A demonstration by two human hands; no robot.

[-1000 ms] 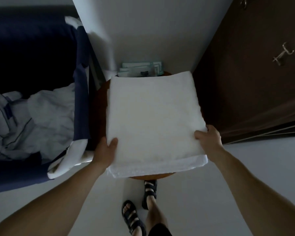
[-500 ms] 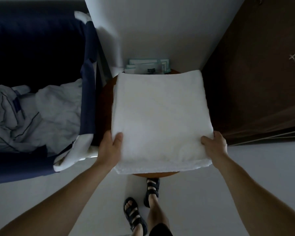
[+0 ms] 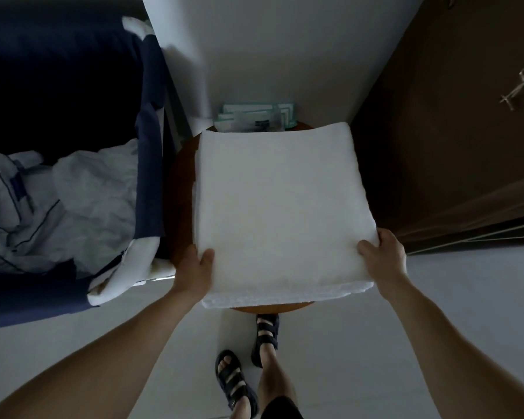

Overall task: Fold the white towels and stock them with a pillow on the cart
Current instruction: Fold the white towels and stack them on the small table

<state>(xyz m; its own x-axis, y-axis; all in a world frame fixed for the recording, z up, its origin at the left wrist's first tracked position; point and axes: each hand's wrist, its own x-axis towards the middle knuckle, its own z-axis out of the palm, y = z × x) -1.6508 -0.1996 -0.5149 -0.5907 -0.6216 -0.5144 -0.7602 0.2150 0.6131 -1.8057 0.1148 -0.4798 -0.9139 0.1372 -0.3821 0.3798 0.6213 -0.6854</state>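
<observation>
A folded white towel (image 3: 280, 207) lies flat in a thick square over a round wooden table (image 3: 179, 189). My left hand (image 3: 195, 272) grips its near left corner, thumb on top and fingers hidden beneath. My right hand (image 3: 383, 257) grips the near right corner the same way. The towel's near edge overhangs the table toward me. No pillow is in view.
A navy laundry cart bag (image 3: 147, 137) with crumpled white linen (image 3: 58, 201) stands at the left. Teal-and-white packets (image 3: 254, 116) sit behind the towel against a white wall. A dark wooden door (image 3: 451, 131) is at the right. My sandalled feet (image 3: 248, 367) are below on pale floor.
Both hands keep their grip on the towel's near corners. The towel and hands sit slightly further right and lower in the view than a second ago.
</observation>
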